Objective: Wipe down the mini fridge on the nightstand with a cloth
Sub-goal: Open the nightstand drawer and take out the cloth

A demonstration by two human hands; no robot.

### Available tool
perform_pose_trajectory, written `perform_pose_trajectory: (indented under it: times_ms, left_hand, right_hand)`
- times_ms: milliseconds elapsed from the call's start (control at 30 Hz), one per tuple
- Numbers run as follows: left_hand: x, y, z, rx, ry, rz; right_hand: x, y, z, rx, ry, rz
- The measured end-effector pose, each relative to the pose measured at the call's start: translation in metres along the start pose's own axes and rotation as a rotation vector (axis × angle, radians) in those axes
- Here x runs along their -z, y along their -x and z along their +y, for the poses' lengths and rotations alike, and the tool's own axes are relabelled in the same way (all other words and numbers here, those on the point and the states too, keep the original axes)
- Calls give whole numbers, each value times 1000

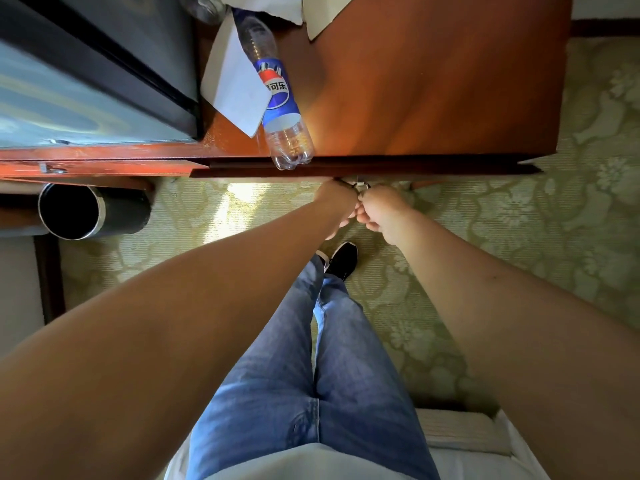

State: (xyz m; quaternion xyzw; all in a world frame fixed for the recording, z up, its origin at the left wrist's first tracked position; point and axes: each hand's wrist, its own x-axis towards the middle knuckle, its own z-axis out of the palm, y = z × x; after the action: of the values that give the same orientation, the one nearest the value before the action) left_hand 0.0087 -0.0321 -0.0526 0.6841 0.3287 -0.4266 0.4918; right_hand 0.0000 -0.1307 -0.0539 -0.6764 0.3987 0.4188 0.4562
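Note:
The black mini fridge stands on the left of the reddish wooden nightstand, its glossy door facing me. My left hand and my right hand meet just under the nightstand's front edge. Both have curled fingers at a small metal drawer handle; how firmly each grips it is partly hidden. Neither hand holds a cloth. A white crumpled cloth or tissue lies at the far edge of the top.
An empty clear cola bottle with a blue label lies on the nightstand, its base over the front edge, on a white sheet. A black cylindrical bin stands on the patterned green carpet at left. My jeans and shoe are below.

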Motion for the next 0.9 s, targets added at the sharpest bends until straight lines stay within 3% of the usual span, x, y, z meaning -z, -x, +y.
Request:
perform_pose_trajectory:
  times_ms: [133,300,567,700,767,900]
  left_hand:
    - [9,37,-22,164,-171,-172]
    - [29,71,-24,200,-320,-280]
    - [35,52,-21,26,-242,-57]
    - [36,31,-30,-6,-174,59]
    - [36,24,-31,-51,-213,109]
    - [32,13,-34,-98,-235,129]
  right_hand:
    - [15,34,29,-29,266,-89]
    - [38,63,27,-52,384,-179]
    - [36,47,16,171,378,-55]
    - [33,26,24,274,474,258]
    - [30,18,26,425,599,386]
    - [18,4,25,757,971,415]
